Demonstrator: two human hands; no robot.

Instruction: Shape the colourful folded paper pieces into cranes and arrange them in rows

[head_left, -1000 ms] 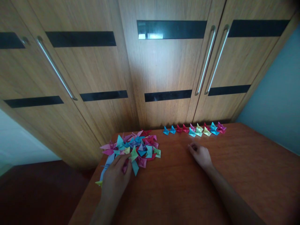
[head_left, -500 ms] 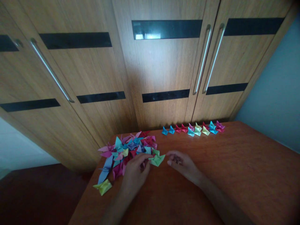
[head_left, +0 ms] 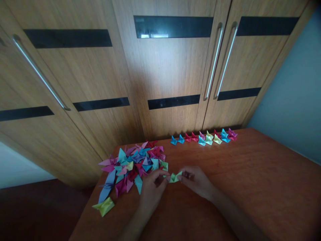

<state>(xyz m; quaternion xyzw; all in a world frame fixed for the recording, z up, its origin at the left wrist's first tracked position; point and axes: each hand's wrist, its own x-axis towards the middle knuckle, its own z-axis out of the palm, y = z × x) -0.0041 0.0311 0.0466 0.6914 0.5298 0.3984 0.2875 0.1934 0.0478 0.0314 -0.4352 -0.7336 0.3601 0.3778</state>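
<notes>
Light-green folded-paper piece (head_left: 173,178): near side of brown wooden counter (head_left: 200,214), right of multicoloured paper pile (head_left: 122,184); opposite ends pinched in fingers of left hand (head_left: 150,189) and right hand (head_left: 199,184). Step, seemingly: two-handed shaping; light, even grip called for.

A room that looked like part of a home held a wood-grain wardrobe (head_left: 165,67) with long metal handles (head_left: 226,62), a polished wooden table (head_left: 200,214) and a plain blue-grey wall (head_left: 288,100).

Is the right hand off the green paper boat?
No, the right hand pinches one end of the green paper boat.
</notes>
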